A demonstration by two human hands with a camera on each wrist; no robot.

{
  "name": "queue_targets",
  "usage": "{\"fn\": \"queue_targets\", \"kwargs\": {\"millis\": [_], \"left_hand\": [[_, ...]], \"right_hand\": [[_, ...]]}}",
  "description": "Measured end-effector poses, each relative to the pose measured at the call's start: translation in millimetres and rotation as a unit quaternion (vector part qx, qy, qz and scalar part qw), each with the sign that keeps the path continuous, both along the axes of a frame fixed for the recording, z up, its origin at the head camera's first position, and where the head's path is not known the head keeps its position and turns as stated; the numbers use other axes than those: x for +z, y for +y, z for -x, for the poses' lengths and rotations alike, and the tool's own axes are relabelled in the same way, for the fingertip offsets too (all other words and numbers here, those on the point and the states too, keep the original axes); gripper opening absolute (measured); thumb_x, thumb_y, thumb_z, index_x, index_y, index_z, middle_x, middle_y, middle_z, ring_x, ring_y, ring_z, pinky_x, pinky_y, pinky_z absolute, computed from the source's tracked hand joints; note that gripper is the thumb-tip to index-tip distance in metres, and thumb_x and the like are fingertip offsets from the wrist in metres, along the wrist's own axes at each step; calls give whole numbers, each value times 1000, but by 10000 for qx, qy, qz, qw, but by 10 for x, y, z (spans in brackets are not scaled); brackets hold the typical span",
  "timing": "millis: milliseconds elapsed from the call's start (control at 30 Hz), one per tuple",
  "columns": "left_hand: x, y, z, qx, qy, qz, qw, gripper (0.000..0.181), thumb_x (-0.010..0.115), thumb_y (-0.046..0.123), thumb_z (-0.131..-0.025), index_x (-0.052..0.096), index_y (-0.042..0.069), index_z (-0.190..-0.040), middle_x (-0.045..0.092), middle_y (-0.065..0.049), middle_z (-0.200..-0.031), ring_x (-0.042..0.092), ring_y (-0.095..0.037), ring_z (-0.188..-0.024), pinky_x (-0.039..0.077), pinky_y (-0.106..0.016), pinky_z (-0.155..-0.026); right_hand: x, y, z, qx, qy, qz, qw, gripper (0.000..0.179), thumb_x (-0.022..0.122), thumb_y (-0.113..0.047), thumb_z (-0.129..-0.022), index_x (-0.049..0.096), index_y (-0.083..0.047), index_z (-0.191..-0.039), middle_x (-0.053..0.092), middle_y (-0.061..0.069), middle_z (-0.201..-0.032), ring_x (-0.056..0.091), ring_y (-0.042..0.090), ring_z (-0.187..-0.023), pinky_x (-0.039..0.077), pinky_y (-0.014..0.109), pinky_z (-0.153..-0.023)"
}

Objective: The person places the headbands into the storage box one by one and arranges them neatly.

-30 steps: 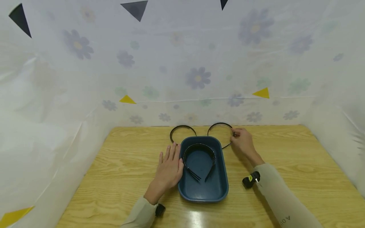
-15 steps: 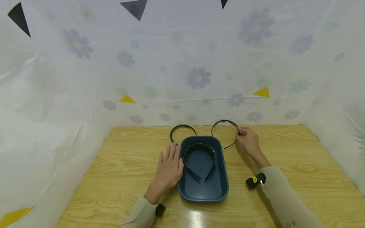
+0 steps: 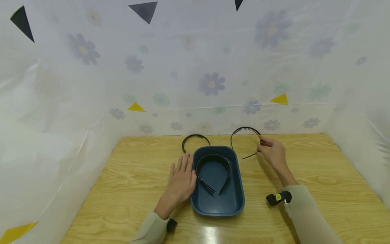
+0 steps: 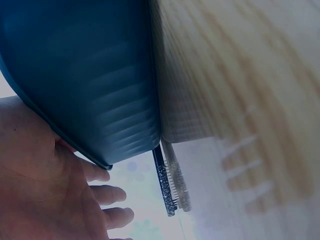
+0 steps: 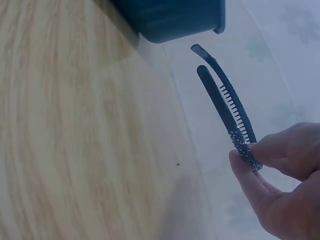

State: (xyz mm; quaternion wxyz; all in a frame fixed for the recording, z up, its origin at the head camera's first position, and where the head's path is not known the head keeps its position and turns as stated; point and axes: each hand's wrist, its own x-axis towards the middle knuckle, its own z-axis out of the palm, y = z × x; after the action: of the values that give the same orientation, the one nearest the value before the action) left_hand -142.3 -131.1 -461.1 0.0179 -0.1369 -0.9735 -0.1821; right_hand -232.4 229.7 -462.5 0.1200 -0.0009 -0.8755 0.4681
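Observation:
My right hand (image 3: 273,155) pinches a black toothed headband (image 3: 245,128) by its right side, off the back right of the blue tray. In the right wrist view this headband (image 5: 235,107) shows sparkly stones where thumb and fingers hold it. With fingers straight, my left hand (image 3: 180,183) rests against the tray's left rim. Inside the blue tray (image 3: 217,210) lies a group of black headbands (image 3: 213,156), nested together, their tips toward me. Another toothed headband (image 3: 195,136) lies behind the tray at the left, partly hidden by it; the left wrist view shows this headband (image 4: 165,185) edge-on.
The wooden table (image 3: 128,189) is shiny and reflects the light. A white flowered sheet (image 3: 182,78) hangs along its back edge and both sides. Black and yellow triangles mark the sheet.
My right hand has moved right, drawing the headband away from the tray's back right corner. The left hand, the tray and the other headbands stay where they were.

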Motion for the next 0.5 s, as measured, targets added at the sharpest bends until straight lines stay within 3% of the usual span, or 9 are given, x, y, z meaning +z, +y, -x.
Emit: {"fn": "queue_targets", "kwargs": {"millis": [133, 367, 500], "left_hand": [[2, 8, 2, -2, -1, 5, 10000, 59, 30, 31, -112, 16, 11, -166, 11, -11, -171, 9, -34, -157, 10, -62, -122], [8, 5, -4, -12, -12, -7, 10000, 59, 30, 30, -112, 17, 11, -166, 12, -11, -171, 10, -35, -157, 10, -62, -122], [20, -1, -5, -1, -24, -6, 10000, 59, 30, 30, -111, 17, 11, -166, 12, -11, -171, 9, -34, -157, 10, -62, -122]], "right_hand": [[37, 24, -60, 16, 197, 39, 9998, 46, 70, -12, -98, 62, -3, -141, 69, 26, -122, 67, 35, -108, 46, 9, -68], [86, 67, -148, 13, 272, 378, 9989, 46, 73, -16, -97, 63, -7, -142, 64, 20, -131, 60, -7, -94, 51, 11, -70], [114, 73, -190, 24, 274, 651, 9975, 46, 73, -13, -96, 63, -6, -141, 63, 19, -133, 60, -9, -94, 54, 13, -72]]}}
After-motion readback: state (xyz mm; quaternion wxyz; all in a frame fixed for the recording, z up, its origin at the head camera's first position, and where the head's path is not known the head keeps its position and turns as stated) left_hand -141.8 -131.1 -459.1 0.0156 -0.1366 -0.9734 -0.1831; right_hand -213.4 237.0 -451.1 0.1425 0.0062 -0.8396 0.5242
